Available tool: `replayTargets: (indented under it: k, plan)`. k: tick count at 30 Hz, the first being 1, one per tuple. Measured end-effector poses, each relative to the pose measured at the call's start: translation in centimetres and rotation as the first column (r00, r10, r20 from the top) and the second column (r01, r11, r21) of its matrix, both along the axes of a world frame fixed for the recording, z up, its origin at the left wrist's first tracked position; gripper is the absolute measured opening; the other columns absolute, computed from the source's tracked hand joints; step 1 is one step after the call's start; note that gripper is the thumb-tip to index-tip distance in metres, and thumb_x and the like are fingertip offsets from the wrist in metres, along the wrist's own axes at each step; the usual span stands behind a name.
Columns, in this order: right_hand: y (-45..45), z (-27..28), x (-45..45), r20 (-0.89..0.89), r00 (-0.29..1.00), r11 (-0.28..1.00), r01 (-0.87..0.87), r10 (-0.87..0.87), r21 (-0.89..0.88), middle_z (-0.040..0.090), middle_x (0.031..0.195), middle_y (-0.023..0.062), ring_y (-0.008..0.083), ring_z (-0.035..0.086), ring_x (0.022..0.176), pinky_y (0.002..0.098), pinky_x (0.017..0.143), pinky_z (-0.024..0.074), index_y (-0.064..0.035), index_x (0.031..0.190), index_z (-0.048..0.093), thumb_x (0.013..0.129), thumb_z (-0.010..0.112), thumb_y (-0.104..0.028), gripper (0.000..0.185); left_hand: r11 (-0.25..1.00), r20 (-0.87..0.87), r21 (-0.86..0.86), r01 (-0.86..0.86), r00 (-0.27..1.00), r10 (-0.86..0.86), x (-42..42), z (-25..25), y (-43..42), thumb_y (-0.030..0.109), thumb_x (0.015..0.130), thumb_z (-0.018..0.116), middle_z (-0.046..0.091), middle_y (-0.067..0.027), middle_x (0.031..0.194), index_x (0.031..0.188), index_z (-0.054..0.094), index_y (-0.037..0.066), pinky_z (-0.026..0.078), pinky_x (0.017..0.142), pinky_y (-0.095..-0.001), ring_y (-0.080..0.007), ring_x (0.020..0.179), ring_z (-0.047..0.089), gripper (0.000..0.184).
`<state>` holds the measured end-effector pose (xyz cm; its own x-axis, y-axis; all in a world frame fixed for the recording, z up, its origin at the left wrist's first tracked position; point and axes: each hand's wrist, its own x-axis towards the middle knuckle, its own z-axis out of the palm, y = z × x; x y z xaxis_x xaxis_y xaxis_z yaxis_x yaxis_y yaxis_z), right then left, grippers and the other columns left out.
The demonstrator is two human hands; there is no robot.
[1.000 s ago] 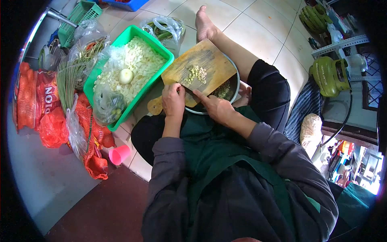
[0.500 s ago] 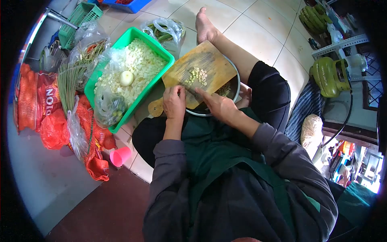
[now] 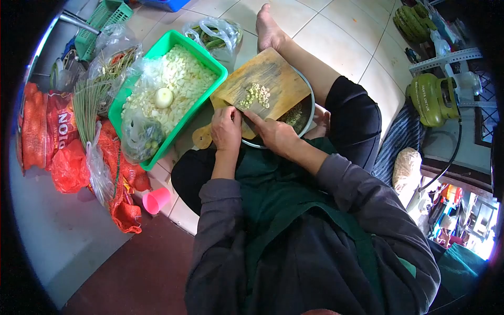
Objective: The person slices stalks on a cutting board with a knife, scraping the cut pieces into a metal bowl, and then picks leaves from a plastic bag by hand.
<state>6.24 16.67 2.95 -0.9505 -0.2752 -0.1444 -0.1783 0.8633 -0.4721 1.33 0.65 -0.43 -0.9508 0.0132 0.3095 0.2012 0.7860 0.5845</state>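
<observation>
A wooden cutting board (image 3: 270,73) rests tilted across a round metal basin (image 3: 310,113), with chopped greenish bits (image 3: 292,116) partly visible inside. Small pale-green sliced rounds (image 3: 257,95) lie on the board. My left hand (image 3: 227,128) is curled closed at the board's near left edge; its fingers hide whatever they pinch. Beside it, my right hand (image 3: 275,135) is closed around a knife, mostly hidden, its index finger stretched along the blade toward the left fingertips. The board's rounded handle (image 3: 201,137) shows left of my left hand.
At left stands a green tub (image 3: 181,118) of chopped onion, with a whole peeled onion (image 3: 164,97) and a plastic bag (image 3: 140,137) on top. Long thin stalks (image 3: 89,105), red net sacks (image 3: 35,126) and a pink cup (image 3: 156,200) lie further left. A gas cylinder (image 3: 433,100) stands right.
My right hand and its index finger have shifted slightly left, closer to my left fingertips. My left hand has moved up a little. The sliced rounds stay on the board.
</observation>
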Motion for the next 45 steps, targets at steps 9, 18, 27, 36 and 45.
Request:
replayTargets:
  k: [9, 18, 27, 36, 45]
  plan:
    - [2.9, 1.6, 2.6, 0.065, 0.997, 0.985, 0.059, -0.049, -0.162, 0.066, 0.079, 0.0227, 0.0385, 0.067, 0.072, 0.0497, 0.063, 0.0533, -0.0224, 0.149, 0.031, 0.097, 0.050, -0.020, 0.056, 0.999, 0.017, 0.044, 0.012, 1.000, -0.013, -0.1, 0.2, -0.1, 0.019, 0.086, 0.066, 0.060, -0.0139, 0.085, 0.088, 0.066, 0.011, 0.048, 0.067, -0.0469, -0.0366, 0.082, 0.060, 0.008]
    - [0.9, -0.4, 1.0, -0.025, 0.999, 0.977, 0.017, -0.023, -0.211, 0.067, 0.081, 0.0220, 0.0387, 0.068, 0.074, 0.0495, 0.063, 0.0531, -0.0222, 0.149, 0.031, 0.099, 0.048, -0.023, 0.053, 1.000, 0.011, 0.016, -0.014, 1.000, 0.014, 0.0, 0.2, 0.0, 0.019, 0.085, 0.066, 0.060, -0.0126, 0.085, 0.086, 0.065, 0.011, 0.048, 0.068, -0.0473, -0.0360, 0.083, 0.061, 0.008]
    - [2.6, 1.4, 2.3, 0.149, 0.989, 0.998, 0.023, -0.014, -0.057, 0.067, 0.082, 0.0231, 0.0386, 0.068, 0.075, 0.0499, 0.065, 0.0529, -0.0237, 0.150, 0.026, 0.099, 0.046, -0.022, 0.055, 0.999, 0.024, 0.031, -0.026, 0.999, 0.026, 0.0, 0.6, 0.0, 0.020, 0.085, 0.066, 0.061, -0.0124, 0.084, 0.085, 0.066, 0.011, 0.049, 0.067, -0.0469, -0.0358, 0.082, 0.061, 0.009]
    - [1.7, 1.0, 2.2, 0.032, 0.999, 0.985, 0.032, -0.027, -0.171, 0.066, 0.080, 0.0223, 0.0382, 0.067, 0.073, 0.0483, 0.065, 0.0529, -0.0231, 0.150, 0.028, 0.098, 0.048, -0.020, 0.057, 1.000, 0.003, 0.028, -0.008, 1.000, 0.008, 0.1, 0.5, -0.1, 0.018, 0.082, 0.067, 0.061, -0.0131, 0.084, 0.085, 0.067, 0.011, 0.049, 0.066, -0.0467, -0.0356, 0.081, 0.061, 0.008]
    - [1.1, -0.2, 1.1, 0.036, 0.999, 0.987, 0.038, -0.033, -0.154, 0.067, 0.083, 0.0233, 0.0382, 0.067, 0.073, 0.0483, 0.064, 0.0529, -0.0274, 0.150, 0.028, 0.098, 0.047, -0.021, 0.055, 0.999, 0.026, 0.003, -0.039, 0.999, 0.039, 0.0, 0.5, -0.1, 0.018, 0.083, 0.066, 0.061, -0.0132, 0.084, 0.083, 0.066, 0.012, 0.049, 0.065, -0.0471, -0.0359, 0.080, 0.061, 0.006]
